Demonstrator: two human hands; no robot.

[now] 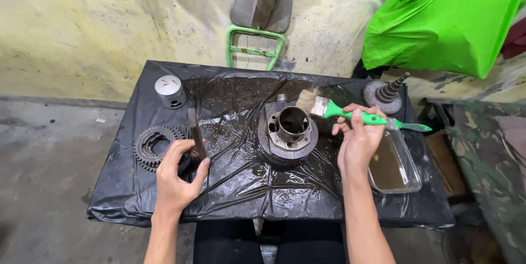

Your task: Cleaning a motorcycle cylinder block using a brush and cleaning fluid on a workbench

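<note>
Paintbrush (350, 113) in right hand (359, 143), flat file (196, 132) in left hand (176, 179)

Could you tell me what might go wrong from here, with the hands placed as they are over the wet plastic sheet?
The right hand holds the green-handled paintbrush over the grey finned metal cylinder; drips could spread across the already wet black plastic sheet.

The clear plastic tub of brown liquid lies close by the right wrist; a careless sweep might tip it.

The left hand grips a flat dark metal bar upright; on slick plastic it may slip.
</note>
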